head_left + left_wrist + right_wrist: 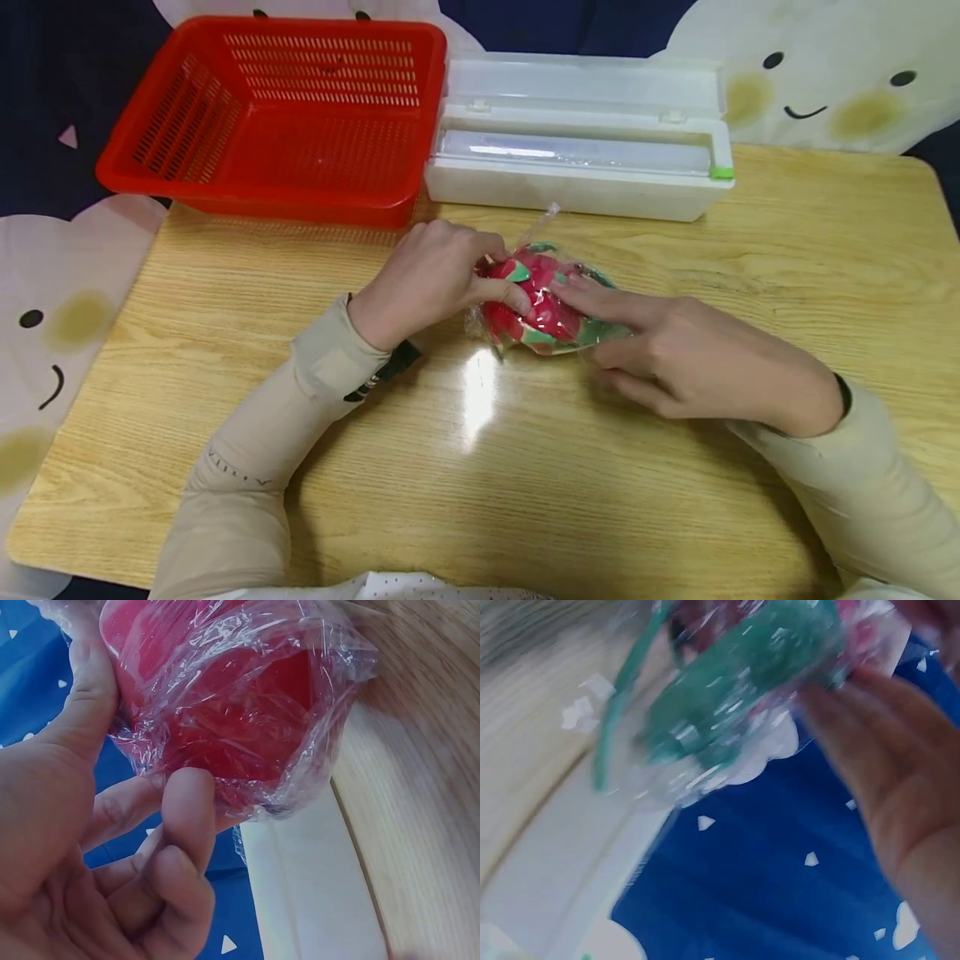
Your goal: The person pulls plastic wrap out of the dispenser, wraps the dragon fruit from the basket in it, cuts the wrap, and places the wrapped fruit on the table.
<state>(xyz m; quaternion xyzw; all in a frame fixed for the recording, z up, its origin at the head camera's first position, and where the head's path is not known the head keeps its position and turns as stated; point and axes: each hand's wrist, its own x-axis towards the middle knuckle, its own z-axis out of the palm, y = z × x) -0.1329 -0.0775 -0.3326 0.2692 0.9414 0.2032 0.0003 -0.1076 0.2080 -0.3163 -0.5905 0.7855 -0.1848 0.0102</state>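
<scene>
A pink-red dragon fruit (547,312) with green leaf tips is wrapped in clear plastic film, held just above the wooden table. My left hand (438,275) grips its left end, thumb on the near side and fingers on the far side. In the left wrist view the film (334,671) is bunched and wrinkled around the red end. My right hand (675,358) touches the fruit's right side, its fingers mostly straight against the film. Green leaves (742,682) show through the film in the right wrist view, which is blurred.
A red plastic basket (300,200) stands at the back left of the table (450,508). Beside it is a white cling film box (570,193), lid raised, with a film roll (577,152) inside. A dark blue patterned cloth (547,29) hangs behind.
</scene>
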